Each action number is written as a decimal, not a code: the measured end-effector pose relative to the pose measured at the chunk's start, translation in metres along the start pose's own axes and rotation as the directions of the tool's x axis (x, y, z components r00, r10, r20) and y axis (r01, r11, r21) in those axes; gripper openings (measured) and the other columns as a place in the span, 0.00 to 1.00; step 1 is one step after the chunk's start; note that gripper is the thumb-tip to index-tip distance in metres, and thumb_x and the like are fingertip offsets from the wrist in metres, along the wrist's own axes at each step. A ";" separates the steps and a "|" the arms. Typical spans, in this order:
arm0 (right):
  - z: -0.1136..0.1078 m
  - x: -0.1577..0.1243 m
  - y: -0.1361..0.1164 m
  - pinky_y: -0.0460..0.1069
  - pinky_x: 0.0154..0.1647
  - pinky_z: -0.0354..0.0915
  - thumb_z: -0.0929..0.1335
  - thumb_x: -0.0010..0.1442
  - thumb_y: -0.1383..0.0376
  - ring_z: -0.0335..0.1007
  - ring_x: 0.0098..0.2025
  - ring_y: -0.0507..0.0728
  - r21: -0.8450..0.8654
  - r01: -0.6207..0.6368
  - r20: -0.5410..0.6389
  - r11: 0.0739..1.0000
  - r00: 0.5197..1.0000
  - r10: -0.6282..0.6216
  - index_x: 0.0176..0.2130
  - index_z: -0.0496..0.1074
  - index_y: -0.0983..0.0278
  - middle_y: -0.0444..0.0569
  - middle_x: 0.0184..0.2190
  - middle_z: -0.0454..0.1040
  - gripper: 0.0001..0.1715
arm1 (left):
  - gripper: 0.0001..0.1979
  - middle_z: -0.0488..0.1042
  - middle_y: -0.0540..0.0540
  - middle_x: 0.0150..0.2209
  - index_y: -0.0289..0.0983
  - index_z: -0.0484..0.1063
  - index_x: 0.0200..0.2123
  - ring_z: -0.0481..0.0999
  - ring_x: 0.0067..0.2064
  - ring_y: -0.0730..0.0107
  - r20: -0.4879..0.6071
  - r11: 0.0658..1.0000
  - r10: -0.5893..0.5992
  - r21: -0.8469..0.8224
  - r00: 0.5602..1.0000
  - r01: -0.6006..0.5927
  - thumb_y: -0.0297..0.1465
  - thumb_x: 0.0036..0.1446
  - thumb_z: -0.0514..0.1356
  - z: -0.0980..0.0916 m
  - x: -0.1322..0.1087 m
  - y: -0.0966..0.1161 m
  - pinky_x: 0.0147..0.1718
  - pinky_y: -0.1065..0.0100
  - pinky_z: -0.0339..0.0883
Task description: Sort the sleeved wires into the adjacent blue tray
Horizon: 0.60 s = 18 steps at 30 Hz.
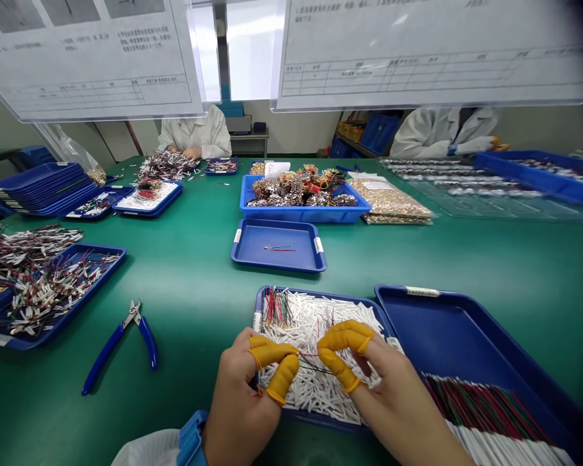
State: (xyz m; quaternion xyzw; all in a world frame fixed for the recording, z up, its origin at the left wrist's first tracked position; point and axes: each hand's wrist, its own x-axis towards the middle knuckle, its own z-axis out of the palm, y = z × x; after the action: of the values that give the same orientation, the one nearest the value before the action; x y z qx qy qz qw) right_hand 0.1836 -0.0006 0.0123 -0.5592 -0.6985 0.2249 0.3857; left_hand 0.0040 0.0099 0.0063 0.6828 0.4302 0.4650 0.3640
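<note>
My left hand (pixel 252 382), with yellow finger cots on its thumb and fingers, pinches one end of a thin wire piece with red and dark strands (pixel 309 355). My right hand (pixel 364 362), also in yellow cots, grips the same wires a little to the right, thumb against fingertips. Both hands hover over a blue tray (pixel 258 303) full of short white tubes (pixel 315 395). At that tray's far left lies a bundle of red, green and black wires (pixel 278 309). What sits right at the fingertips is too small to make out.
Blue-handled cutters (pixel 135 317) lie open at left, near a tray of wired parts (pixel 63 291). A larger tray (pixel 447 323) at right holds rows of wires. Ahead are a shallow tray (pixel 282 236) and a bin (pixel 301 212). Two people in white coats sit opposite; paper sheets hang above.
</note>
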 end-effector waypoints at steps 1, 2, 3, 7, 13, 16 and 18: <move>0.000 -0.001 0.001 0.53 0.38 0.67 0.66 0.59 0.64 0.70 0.39 0.59 -0.009 0.011 -0.013 1.000 1.000 -0.011 0.35 0.73 0.59 0.49 0.35 0.75 0.05 | 0.05 0.78 0.48 0.29 0.41 0.79 0.32 0.71 0.32 0.64 -0.019 1.000 -0.016 -0.020 1.000 0.016 0.28 0.57 0.62 -0.001 0.000 -0.001 0.32 0.66 0.66; 0.000 -0.001 0.001 0.53 0.40 0.67 0.67 0.59 0.64 0.70 0.41 0.59 -0.012 0.022 -0.020 1.000 1.000 -0.022 0.37 0.73 0.58 0.49 0.37 0.75 0.05 | 0.05 0.78 0.48 0.29 0.41 0.79 0.32 0.72 0.32 0.65 -0.036 0.999 -0.028 -0.040 0.999 0.026 0.29 0.56 0.62 -0.001 0.001 -0.002 0.34 0.66 0.66; 0.000 -0.002 0.002 0.53 0.43 0.67 0.68 0.58 0.63 0.70 0.43 0.60 -0.011 0.032 -0.024 0.999 0.999 -0.032 0.40 0.73 0.57 0.48 0.39 0.75 0.07 | 0.04 0.79 0.49 0.29 0.41 0.79 0.32 0.72 0.32 0.65 -0.051 0.998 -0.036 -0.059 0.998 0.033 0.29 0.56 0.62 -0.001 0.001 -0.003 0.36 0.65 0.66; 0.003 -0.002 -0.001 0.51 0.40 0.68 0.70 0.57 0.63 0.71 0.39 0.57 0.053 0.051 -0.025 0.997 0.998 -0.050 0.39 0.72 0.54 0.44 0.36 0.77 0.06 | 0.04 0.79 0.49 0.32 0.41 0.78 0.33 0.74 0.34 0.65 -0.075 0.994 -0.054 -0.096 0.996 0.047 0.30 0.57 0.62 -0.001 0.000 -0.008 0.43 0.61 0.64; -0.010 0.003 -0.008 0.50 0.37 0.68 0.68 0.57 0.68 0.72 0.34 0.56 0.092 0.097 -0.011 0.991 0.995 -0.096 0.32 0.71 0.57 0.44 0.30 0.76 0.05 | 0.05 0.75 0.43 0.31 0.37 0.73 0.30 0.70 0.36 0.60 0.132 0.980 0.082 0.171 0.988 -0.104 0.27 0.56 0.58 0.000 0.000 0.003 0.38 0.59 0.65; -0.016 0.002 -0.006 0.50 0.38 0.67 0.67 0.57 0.71 0.72 0.36 0.56 0.064 0.130 0.045 0.989 0.990 -0.133 0.33 0.71 0.57 0.45 0.32 0.76 0.08 | 0.08 0.72 0.42 0.28 0.36 0.71 0.27 0.67 0.34 0.60 0.290 0.937 0.143 0.267 0.946 -0.224 0.24 0.55 0.55 0.000 0.000 0.008 0.33 0.59 0.64; -0.018 0.002 0.000 0.51 0.38 0.67 0.66 0.57 0.71 0.71 0.35 0.57 0.036 0.111 0.028 0.993 0.993 -0.112 0.33 0.71 0.57 0.46 0.31 0.75 0.08 | 0.09 0.71 0.42 0.27 0.35 0.71 0.27 0.67 0.33 0.61 0.327 0.940 0.164 0.235 0.931 -0.248 0.24 0.56 0.53 -0.001 0.000 0.009 0.31 0.61 0.63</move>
State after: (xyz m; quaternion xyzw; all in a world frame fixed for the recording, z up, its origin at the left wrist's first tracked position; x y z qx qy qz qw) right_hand 0.1972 -0.0013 0.0236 -0.5091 -0.7306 0.2232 0.3966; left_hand 0.0056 0.0070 0.0147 0.8310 0.3545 0.3271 0.2771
